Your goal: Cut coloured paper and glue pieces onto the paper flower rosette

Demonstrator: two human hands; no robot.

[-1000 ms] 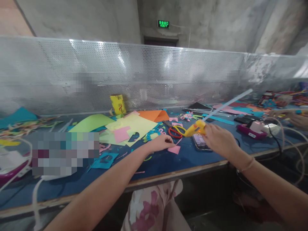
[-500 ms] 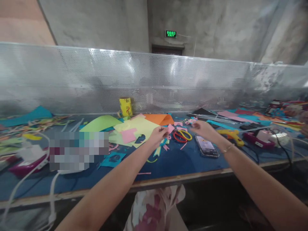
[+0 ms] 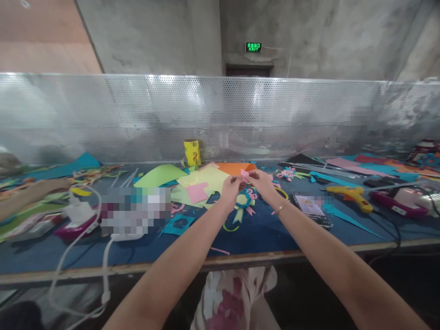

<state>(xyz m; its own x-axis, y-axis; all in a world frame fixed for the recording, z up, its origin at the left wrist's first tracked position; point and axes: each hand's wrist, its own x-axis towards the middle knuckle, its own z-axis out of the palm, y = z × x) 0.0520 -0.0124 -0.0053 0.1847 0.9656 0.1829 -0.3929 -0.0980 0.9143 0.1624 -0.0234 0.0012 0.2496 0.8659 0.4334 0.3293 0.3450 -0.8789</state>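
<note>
My left hand [image 3: 231, 188] and my right hand [image 3: 260, 181] meet above the blue table [image 3: 261, 229], both pinching a small pink paper piece [image 3: 244, 174] between their fingertips. Just below the hands lies a blue and yellow paper rosette with ribbon tails [image 3: 243, 202]. The yellow glue gun [image 3: 349, 194] lies on the table to the right, away from my hands. A phone [image 3: 312, 204] with a lit screen lies right of my right wrist.
Coloured paper sheets [image 3: 202, 179] and scraps cover the table's middle. A perforated metal screen [image 3: 172, 114] walls the far edge. White cables [image 3: 74, 247] and a pink device lie at left, where another person's arm [image 3: 24, 195] reaches in. A pink device [image 3: 398, 201] sits far right.
My right hand put the glue gun down on the table at right, then came over to my left hand. My left hand lifted the pink piece off the table; both now pinch it.
</note>
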